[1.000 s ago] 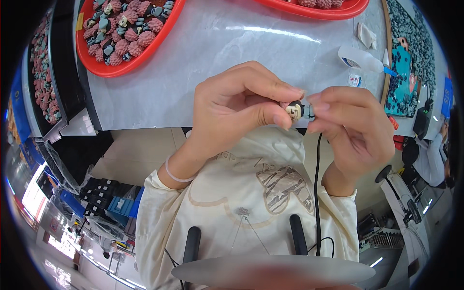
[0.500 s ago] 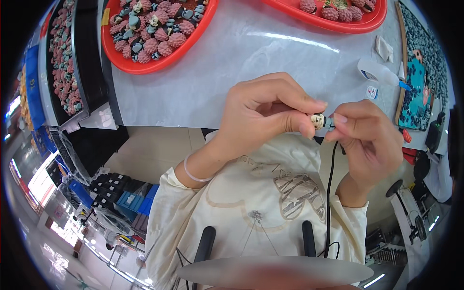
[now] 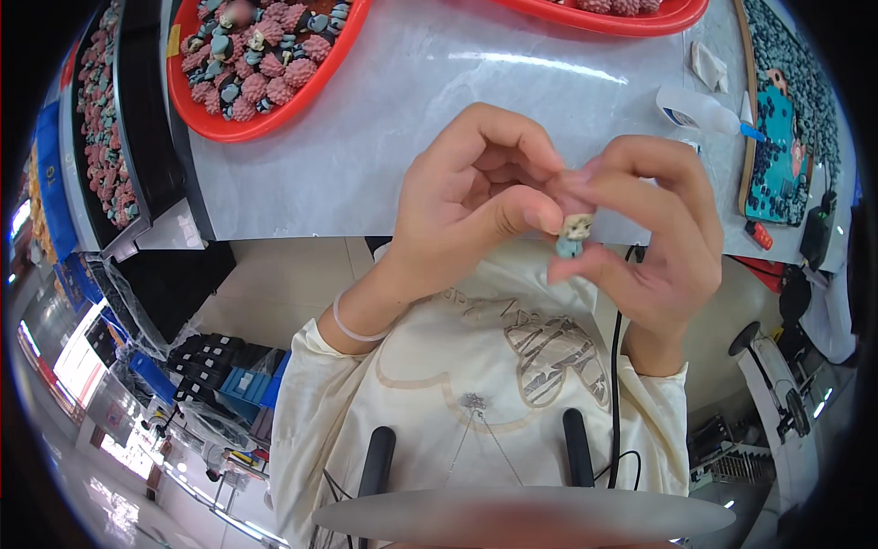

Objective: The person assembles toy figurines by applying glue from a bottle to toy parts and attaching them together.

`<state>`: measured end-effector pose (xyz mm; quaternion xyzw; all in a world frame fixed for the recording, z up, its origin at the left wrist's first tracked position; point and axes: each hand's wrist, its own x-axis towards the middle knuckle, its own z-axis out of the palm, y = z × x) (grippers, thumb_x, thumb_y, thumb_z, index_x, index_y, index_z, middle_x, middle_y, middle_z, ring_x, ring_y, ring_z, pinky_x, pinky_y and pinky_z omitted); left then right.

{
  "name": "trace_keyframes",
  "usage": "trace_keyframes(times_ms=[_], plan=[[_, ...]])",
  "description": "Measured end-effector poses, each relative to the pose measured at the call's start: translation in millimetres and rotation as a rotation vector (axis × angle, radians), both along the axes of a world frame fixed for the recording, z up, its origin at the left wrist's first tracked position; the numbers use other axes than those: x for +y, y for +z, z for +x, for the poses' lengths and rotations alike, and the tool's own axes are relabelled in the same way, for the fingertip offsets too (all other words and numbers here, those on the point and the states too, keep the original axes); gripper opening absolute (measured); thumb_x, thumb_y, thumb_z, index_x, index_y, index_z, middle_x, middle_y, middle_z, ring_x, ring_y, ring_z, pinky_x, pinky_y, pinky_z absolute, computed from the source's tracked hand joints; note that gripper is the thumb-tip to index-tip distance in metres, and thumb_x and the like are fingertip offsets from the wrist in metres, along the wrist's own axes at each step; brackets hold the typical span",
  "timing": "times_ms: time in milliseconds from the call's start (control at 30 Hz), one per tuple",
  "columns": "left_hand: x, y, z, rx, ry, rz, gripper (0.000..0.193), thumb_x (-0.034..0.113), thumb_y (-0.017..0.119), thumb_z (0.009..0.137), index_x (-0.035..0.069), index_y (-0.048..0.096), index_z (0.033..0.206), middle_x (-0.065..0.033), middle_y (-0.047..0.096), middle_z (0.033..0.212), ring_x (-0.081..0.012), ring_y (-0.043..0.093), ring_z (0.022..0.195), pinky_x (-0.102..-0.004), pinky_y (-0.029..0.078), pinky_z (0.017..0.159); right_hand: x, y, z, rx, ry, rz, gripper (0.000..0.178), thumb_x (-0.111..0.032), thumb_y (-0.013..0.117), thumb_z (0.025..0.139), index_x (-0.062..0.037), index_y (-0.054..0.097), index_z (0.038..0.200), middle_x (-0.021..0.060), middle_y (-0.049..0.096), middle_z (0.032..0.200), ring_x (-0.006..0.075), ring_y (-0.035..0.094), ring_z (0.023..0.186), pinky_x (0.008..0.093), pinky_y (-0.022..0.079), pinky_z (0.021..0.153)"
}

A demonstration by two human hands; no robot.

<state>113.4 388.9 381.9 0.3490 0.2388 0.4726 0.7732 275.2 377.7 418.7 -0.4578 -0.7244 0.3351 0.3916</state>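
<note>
A small figurine [image 3: 573, 235] with a pale face and a blue-grey body stands roughly upright between my hands, above the table's front edge. My right hand [image 3: 660, 215] grips it, thumb under the body and fingers over the head. Beside the head, my left hand [image 3: 471, 188] is closed in a pinch, its thumb against the figurine's side and its fingertips at the top. Fingertips and blur cover the top of the head, so its shape there is unclear.
Red trays [image 3: 245, 131] of pink-topped figurines sit at the far left and far right [image 3: 631, 29]. A white bottle with a blue tip [image 3: 700, 112] lies on the right, near a crumpled tissue [image 3: 709, 66] and a board of dark pieces [image 3: 777, 174]. A black-edged bin [image 3: 169, 119] stands left.
The figurine has turned from lying sideways to upright and shifted left. My right hand has moved left and up, its fingers now over the head. The whole view has shifted slightly.
</note>
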Motion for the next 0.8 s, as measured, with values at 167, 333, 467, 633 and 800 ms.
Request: trace_keyframes(times_ms=[167, 333, 467, 633, 800], plan=[[-0.7, 1.8, 1.0, 0.219, -0.062, 0.114, 0.023, 0.01, 0.066, 0.073, -0.002, 0.053, 0.089, -0.0076, 0.058, 0.081, -0.0127, 0.058, 0.071, -0.0232, 0.048, 0.063, -0.9, -4.6, 4.3, -0.082, -0.119, 0.248, 0.051, -0.027, 0.074, 0.057, 0.0043, 0.054, 0.092, 0.0169, 0.057, 0.086, 0.0224, 0.056, 0.073, 0.028, 0.046, 0.063], [-2.3, -3.2, 1.1, 0.373, -0.033, 0.341, 0.02, 0.013, 0.066, 0.073, -0.001, 0.056, 0.082, -0.0072, 0.058, 0.076, -0.0135, 0.056, 0.064, -0.0228, 0.045, 0.057, 0.9, -7.4, 8.1, 0.005, -0.061, 0.23, 0.041, -0.017, 0.073, 0.062, 0.005, 0.054, 0.091, 0.0196, 0.058, 0.086, 0.0245, 0.058, 0.074, 0.0292, 0.047, 0.063], [1.9, 2.3, -2.4, 0.427, -0.064, 0.377, 0.019, 0.014, 0.066, 0.073, -0.001, 0.056, 0.082, -0.0067, 0.058, 0.075, -0.0131, 0.055, 0.063, -0.0229, 0.045, 0.056, 0.1, -6.6, 13.0, 0.17, -0.02, 0.022, 0.034, -0.009, 0.07, 0.065, 0.006, 0.053, 0.09, 0.0206, 0.058, 0.086, 0.027, 0.059, 0.077, 0.0303, 0.048, 0.064], [-0.1, 4.2, 5.2, 0.44, 0.068, 0.425, 0.022, 0.015, 0.067, 0.07, 0.0, 0.057, 0.081, -0.0065, 0.058, 0.073, -0.0129, 0.055, 0.061, -0.023, 0.044, 0.053, 1.6, -5.2, 12.2, 0.35, -0.03, -0.102, 0.027, -0.002, 0.069, 0.063, 0.0058, 0.054, 0.084, 0.0198, 0.057, 0.084, 0.0273, 0.059, 0.077, 0.0299, 0.048, 0.065], [-0.1, 3.8, 1.5, 0.527, 0.05, 0.469, 0.018, 0.012, 0.068, 0.069, 0.0, 0.058, 0.077, -0.0061, 0.059, 0.067, -0.0123, 0.055, 0.055, -0.0219, 0.043, 0.049, 2.0, -7.5, 11.0, 0.316, -0.022, -0.072, 0.02, 0.0, 0.068, 0.064, 0.0055, 0.055, 0.078, 0.02, 0.058, 0.083, 0.0259, 0.06, 0.074, 0.0288, 0.049, 0.063]])
